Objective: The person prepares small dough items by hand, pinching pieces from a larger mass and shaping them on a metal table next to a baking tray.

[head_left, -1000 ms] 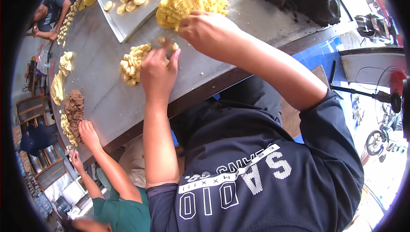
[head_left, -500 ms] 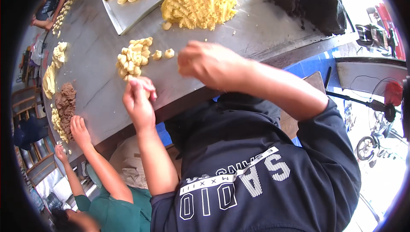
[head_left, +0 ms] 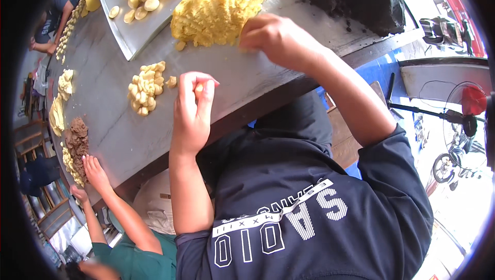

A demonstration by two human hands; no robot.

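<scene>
My left hand (head_left: 192, 112) is closed, palm side up, above the near part of the metal table; a bit of pale yellow dough shows between its thumb and curled fingers. Just left of it lie a small loose dough piece (head_left: 171, 81) and a heap of small dough pieces (head_left: 146, 88). My right hand (head_left: 276, 40) is at the right edge of a large yellow dough mound (head_left: 216, 14). Its fingers are pinched together and slightly blurred, so what they hold, if anything, cannot be made out.
A metal tray (head_left: 117, 38) with round, flattened dough pieces stands at the far left. A large black mass (head_left: 356, 2) lies at the far right. Brown dough (head_left: 77, 138) sits at the left, with a co-worker's hand (head_left: 97, 172) beside it.
My left hand has moved right, away from the dough heap. My right hand has moved right and farther away, to the large mound. One loose piece by the heap no longer shows. The view has shifted slightly.
</scene>
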